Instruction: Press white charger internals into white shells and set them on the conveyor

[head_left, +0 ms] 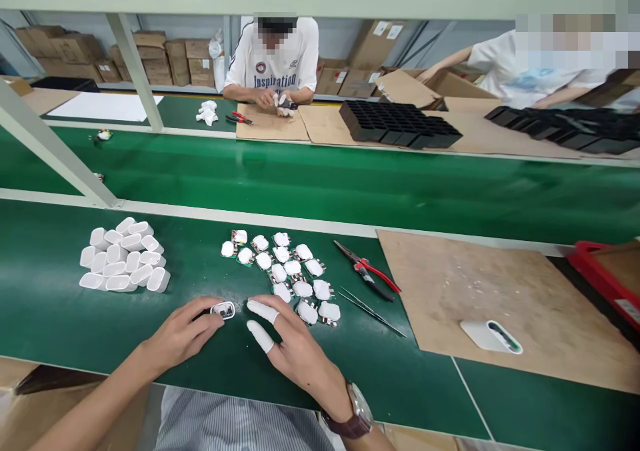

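Observation:
Between the thumb and fingers of my left hand (187, 329) is a small white plastic housing (223, 311), its oval opening facing up with dark parts inside. My right hand (295, 344) is just to the right of it, apart from the housing. White finger cots cover its thumb and index finger, which are spread with nothing between them. Beyond my right hand lie several circuit boards (303, 289) topped with white pads. Several white housings (117, 253) stand grouped at the left of the green bench.
Red-handled pliers (370, 271) and metal tweezers (373, 311) lie right of the boards. Another white housing (491, 336) rests on a brown board (450, 291), near a red bin (610, 284). Across the green conveyor (280, 177), two people work beside black trays (400, 123).

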The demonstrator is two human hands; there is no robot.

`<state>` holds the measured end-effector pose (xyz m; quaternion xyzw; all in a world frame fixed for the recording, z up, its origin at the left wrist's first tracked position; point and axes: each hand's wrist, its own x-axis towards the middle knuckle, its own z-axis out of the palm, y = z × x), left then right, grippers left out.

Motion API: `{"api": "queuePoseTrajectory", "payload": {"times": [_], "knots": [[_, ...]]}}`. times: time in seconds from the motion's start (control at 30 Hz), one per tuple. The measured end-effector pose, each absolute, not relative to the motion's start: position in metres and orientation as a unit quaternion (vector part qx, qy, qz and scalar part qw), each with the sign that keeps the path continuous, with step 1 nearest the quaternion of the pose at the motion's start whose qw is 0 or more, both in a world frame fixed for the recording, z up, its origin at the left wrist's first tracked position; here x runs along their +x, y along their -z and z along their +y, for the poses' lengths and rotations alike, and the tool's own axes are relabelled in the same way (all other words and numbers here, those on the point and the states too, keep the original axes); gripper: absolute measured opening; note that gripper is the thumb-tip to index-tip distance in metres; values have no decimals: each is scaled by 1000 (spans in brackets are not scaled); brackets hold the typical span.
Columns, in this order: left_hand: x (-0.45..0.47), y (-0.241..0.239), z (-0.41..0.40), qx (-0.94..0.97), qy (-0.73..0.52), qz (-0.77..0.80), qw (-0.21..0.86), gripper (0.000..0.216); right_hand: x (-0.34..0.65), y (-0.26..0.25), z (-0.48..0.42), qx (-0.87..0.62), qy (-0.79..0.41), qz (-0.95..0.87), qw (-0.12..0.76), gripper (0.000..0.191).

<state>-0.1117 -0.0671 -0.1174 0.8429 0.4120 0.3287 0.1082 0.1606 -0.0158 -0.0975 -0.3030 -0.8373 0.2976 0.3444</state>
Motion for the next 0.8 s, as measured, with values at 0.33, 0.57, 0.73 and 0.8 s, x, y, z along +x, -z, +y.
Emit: {"api": "queuePoseTrajectory", "payload": {"times": [0.33,0.57,0.73,0.8], "knots": [[-92,121,-57,798,-360,462,143,23,168,100,-19,-325,-297,-823,359,42],[-64,108,-57,377,-520,497,584,21,155,102,-29,-318,-319,-818,358,74],[-37,91,-60,105,-531,408,736,24,144,92,-28,-297,-318,-780,450,60],[-31,87,-62,65,-531,392,749,21,143,88,-26,-293,-312,-778,460,59]]}}
